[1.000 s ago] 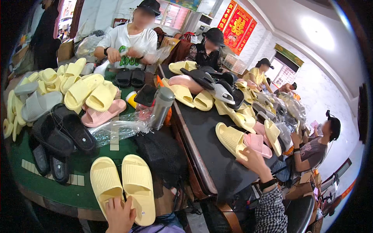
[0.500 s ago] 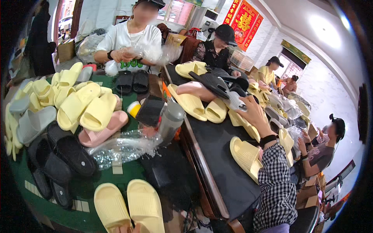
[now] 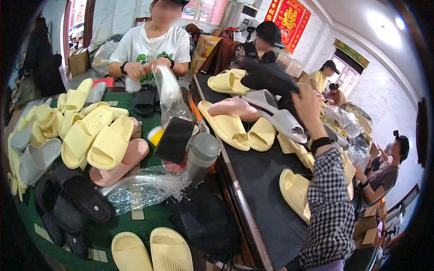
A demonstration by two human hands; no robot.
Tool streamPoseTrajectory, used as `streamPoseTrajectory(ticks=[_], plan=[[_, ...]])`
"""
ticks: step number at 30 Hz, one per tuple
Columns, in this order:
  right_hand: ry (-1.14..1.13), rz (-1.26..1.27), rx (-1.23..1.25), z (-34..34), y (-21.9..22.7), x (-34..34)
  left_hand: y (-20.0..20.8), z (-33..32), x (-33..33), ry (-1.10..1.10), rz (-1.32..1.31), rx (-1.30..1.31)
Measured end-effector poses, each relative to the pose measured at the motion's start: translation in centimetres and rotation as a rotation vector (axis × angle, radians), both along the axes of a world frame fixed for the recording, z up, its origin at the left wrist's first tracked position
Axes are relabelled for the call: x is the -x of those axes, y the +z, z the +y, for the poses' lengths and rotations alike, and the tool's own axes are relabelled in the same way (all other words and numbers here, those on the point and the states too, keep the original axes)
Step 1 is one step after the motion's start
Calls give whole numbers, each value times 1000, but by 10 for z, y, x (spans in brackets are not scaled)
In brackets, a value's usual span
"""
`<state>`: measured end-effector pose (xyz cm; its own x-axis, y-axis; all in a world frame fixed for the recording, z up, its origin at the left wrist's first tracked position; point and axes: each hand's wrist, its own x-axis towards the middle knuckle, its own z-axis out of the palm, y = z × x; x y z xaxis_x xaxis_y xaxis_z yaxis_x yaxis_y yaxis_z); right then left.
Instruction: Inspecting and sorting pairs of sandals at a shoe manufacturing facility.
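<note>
My right hand (image 3: 309, 108), in a checked sleeve, reaches over the slipper pile on the black table and grips a black slipper (image 3: 271, 81), which is smeared by motion. Just below it lie a grey slipper (image 3: 287, 125), a pink slipper (image 3: 231, 108) and several pale yellow slippers (image 3: 224, 132). Another yellow slipper (image 3: 294, 192) sits by my forearm. At the lower edge, two pale yellow slippers (image 3: 172, 250) stand side by side, toes up, their lower ends cut off. My left hand is out of sight.
On the green table lie yellow, grey, pink and black slippers (image 3: 86, 192), clear plastic bags (image 3: 140, 187), a phone (image 3: 175, 140) and a grey bottle (image 3: 202, 156). Across it a person (image 3: 153, 49) handles clear plastic. Other people sit along the black table (image 3: 253, 180).
The black slipper has shifted up and away from the grey one with my right hand. The yellow pair sits lower, and the fingertips below it have left view. The phone shows more clearly.
</note>
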<state>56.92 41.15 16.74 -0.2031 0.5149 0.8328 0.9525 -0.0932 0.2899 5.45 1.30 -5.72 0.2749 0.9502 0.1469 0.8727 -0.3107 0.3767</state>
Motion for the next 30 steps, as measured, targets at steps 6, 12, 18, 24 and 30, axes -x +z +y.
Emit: streamPoseTrajectory(ticks=[6,12,18,24,30], plan=[[-259,-10,121,-53,17,-109,-7,-3,3,13,22,34],[-513,33,487,-87,18,-98,3,3,1,-18,36,7],[-479,-49,409,-81,12,-2,3,-6,2,34,22,16],[-231,-203,678,-51,-43,24,-4,-1,-3,23,-4,-10],[-545,-231,762,0,-69,-8,-17,-4,5,11,-25,-27]])
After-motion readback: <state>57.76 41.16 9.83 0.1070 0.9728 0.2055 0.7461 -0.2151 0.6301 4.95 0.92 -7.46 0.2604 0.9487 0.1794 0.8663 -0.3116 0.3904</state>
